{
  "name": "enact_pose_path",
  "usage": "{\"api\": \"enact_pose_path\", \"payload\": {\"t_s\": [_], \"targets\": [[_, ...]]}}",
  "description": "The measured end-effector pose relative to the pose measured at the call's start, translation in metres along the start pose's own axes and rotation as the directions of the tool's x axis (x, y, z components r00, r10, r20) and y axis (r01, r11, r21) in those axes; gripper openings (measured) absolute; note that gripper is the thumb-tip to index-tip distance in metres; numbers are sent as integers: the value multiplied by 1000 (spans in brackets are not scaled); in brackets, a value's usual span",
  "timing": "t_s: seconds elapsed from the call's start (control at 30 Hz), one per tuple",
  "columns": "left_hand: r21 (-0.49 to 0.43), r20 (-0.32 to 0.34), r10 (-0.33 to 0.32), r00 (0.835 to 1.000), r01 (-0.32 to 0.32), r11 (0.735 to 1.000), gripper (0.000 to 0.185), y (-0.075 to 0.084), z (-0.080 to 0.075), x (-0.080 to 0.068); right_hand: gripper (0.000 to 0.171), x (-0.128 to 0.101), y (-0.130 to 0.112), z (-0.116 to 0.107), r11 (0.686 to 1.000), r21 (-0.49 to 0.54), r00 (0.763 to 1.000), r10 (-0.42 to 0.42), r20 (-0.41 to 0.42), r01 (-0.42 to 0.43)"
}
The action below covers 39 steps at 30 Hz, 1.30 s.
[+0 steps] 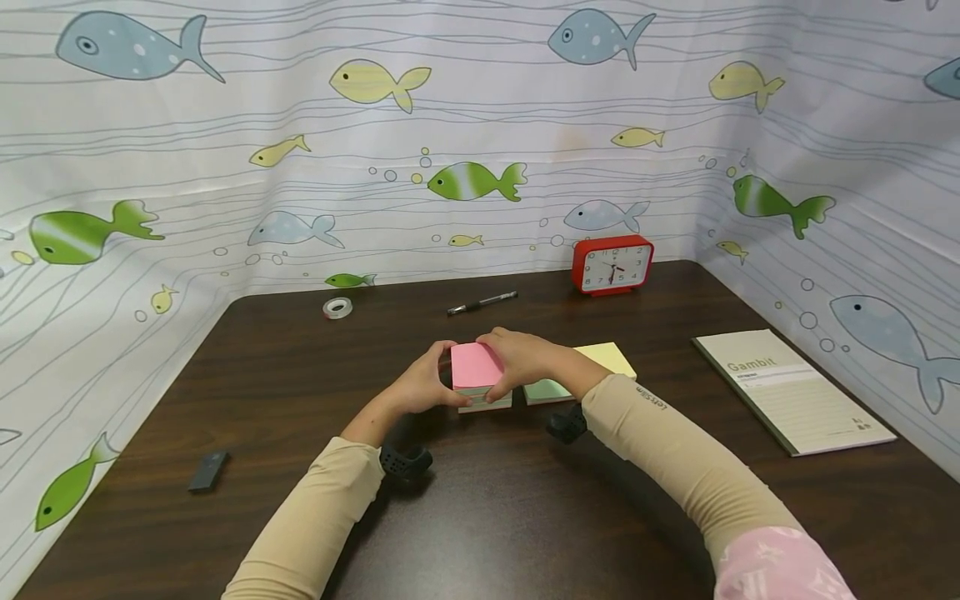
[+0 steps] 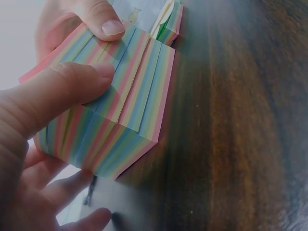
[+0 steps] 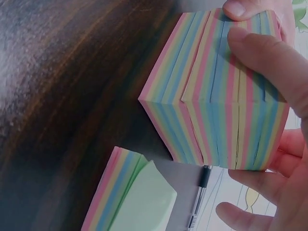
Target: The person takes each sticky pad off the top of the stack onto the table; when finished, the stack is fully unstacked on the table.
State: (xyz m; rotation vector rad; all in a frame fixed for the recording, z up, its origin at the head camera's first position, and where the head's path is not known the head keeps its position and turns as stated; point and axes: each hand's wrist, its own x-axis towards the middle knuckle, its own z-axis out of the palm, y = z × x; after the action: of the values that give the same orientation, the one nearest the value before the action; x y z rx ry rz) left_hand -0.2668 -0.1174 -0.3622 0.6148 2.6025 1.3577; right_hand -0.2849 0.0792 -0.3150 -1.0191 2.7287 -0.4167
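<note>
A tall stack of sticky notes [image 1: 477,367], pink on top with striped pastel sides, stands on the dark table in the middle of the head view. My left hand [image 1: 425,385] grips its left side, the thumb [image 2: 86,82] lying along the striped front face. From the other side my right hand [image 1: 523,360] holds the same stack, its thumb [image 3: 262,55] on that face close to the left thumb. Just right of the stack lies a lower sticky-note pile with a green top [image 1: 545,390], partly behind my right wrist, and a yellow sheet [image 1: 607,357] shows beside it.
Behind the hands lie a pen [image 1: 482,303] and a roll of tape [image 1: 337,308]. A red alarm clock [image 1: 613,265] stands at the back right. On the right is a notepad [image 1: 791,392]; at the left lies a small dark flat object [image 1: 208,472].
</note>
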Motion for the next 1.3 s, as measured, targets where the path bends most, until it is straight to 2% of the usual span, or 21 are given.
{"api": "enact_pose_path", "payload": {"t_s": [0.53, 0.97, 1.3], "targets": [[-27, 17, 10, 1000, -9, 1000, 88, 2, 2, 3, 88, -10, 4, -7, 999, -36, 999, -1, -47, 0], [-16, 7, -34, 999, 35, 999, 86, 4, 0, 2, 88, -23, 20, -13, 1000, -8, 997, 7, -75, -8], [-3, 6, -46, 999, 46, 999, 87, 3, 1, 1, 88, -36, 34, -14, 1000, -27, 996, 10, -88, -13]]}}
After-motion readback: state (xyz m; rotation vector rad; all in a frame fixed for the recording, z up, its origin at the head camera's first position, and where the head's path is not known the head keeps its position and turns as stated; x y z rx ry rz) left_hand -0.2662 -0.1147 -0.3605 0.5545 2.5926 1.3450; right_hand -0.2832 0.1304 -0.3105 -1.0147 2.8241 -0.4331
